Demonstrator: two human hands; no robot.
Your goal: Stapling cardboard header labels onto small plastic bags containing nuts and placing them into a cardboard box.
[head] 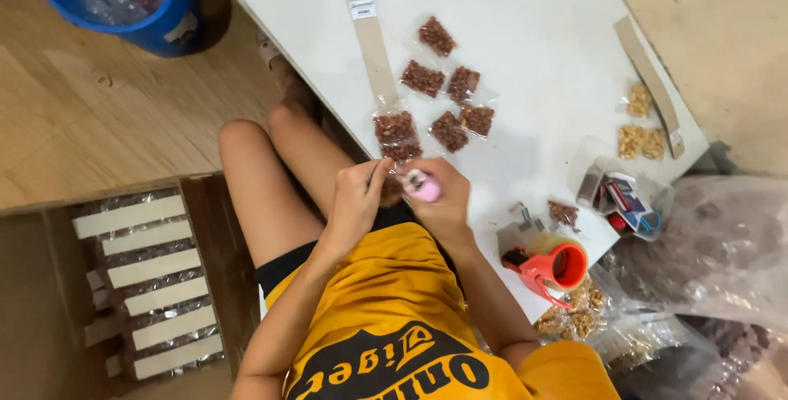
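**Open desk above, clutter at the near edge**

The white desk [525, 31] lies bare across its far middle, giving wide passage there. Small clear packets of dark brown nuts [447, 92] crowd the strip just beyond the hands, beside a long tan cardboard strip [371, 39]. To the right, a red tape dispenser [552, 269] and a clear plastic box of small tools [621, 195] block the near corner. Pale nut packets [641, 131] and another cardboard strip [650, 80] line the far right edge.
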